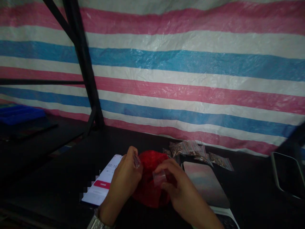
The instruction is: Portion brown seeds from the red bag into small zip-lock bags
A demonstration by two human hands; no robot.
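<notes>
Tabletop [59, 178]: pouch [159, 177] (clear) pinched between right fingers [171, 164].

A makeshift packing workshop: a pink, white and blue striped woven plastic tarpaulin [190, 63] serves as the wall behind a black metal frame post [83, 63]. The dark desk [59, 178] carries a flat steel-topped weighing scale [205, 184] beside small clear filled plastic sachets [190, 149].

A single head-worn view looks forward and slightly down across the dark worktop [59, 178], close above the left hand [125, 181] and right hand [181, 190]. It faces a striped tarp [190, 63] filling the upper half.
</notes>
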